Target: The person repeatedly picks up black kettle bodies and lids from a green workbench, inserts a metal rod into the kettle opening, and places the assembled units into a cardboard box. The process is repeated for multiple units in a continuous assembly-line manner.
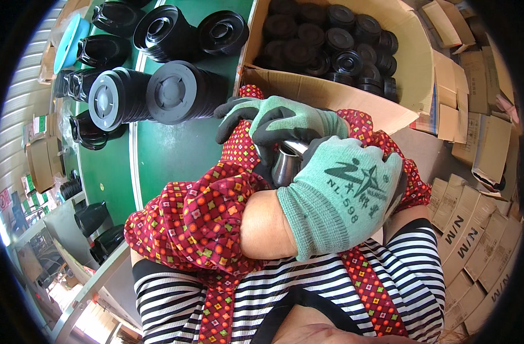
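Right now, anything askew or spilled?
Mildly: the brown cartons at upper right lie at uneven angles with loose flaps, unlike the tidier boxes at lower right. I see no spill or damage.

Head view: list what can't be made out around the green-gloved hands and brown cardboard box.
All in head view:
Tapered silver metal piece: one side hidden by the left hand.
Most left fingertips: hidden behind that hand's back.
Cardboard box: far rim cut off by the upper edge.
Round black parts inside: lower ones covered by upper ones.
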Action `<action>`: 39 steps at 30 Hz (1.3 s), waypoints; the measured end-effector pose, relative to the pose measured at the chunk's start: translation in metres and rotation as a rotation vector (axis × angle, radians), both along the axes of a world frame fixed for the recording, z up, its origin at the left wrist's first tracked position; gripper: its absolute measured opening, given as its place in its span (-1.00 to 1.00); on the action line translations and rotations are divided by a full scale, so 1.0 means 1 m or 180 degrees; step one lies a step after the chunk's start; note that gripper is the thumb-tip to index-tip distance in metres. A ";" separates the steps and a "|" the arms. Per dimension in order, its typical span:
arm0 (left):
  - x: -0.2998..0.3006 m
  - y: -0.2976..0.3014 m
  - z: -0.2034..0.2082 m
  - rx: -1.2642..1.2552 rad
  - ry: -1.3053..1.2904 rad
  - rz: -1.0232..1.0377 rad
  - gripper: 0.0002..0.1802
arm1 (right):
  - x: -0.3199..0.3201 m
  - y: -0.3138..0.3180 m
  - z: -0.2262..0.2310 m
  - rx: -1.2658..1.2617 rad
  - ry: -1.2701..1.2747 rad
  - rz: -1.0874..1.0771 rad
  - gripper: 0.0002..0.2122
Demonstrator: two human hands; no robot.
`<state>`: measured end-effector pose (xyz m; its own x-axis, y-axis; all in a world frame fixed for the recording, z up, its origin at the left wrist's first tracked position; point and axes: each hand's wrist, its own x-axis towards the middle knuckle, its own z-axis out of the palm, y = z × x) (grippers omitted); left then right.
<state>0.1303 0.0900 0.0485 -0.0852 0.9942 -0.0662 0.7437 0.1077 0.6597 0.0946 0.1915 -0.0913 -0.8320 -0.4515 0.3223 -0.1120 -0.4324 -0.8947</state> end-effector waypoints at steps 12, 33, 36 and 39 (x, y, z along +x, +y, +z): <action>-0.087 -0.103 -0.032 0.1181 -0.3063 0.0786 -0.38 | 0.078 0.026 0.050 0.3725 0.0162 -0.1696 -0.55; -0.132 -0.079 -0.068 -0.0689 -0.0889 0.0214 -0.37 | 0.085 0.001 0.114 0.4773 0.0033 -0.1223 -0.41; -0.144 -0.073 -0.096 -0.0051 -0.0758 -0.0149 -0.42 | 0.086 -0.004 0.126 0.5078 0.0008 -0.1241 -0.44; -0.148 -0.059 -0.118 0.0167 -0.0672 -0.0404 -0.47 | 0.086 -0.013 0.129 0.5318 -0.0225 -0.1212 -0.46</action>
<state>-0.0179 0.0308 -0.0698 0.0508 0.9986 -0.0174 0.5942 -0.0162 0.8041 0.1808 0.1786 0.0373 -0.9549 -0.0224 -0.2961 0.0771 0.9442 -0.3202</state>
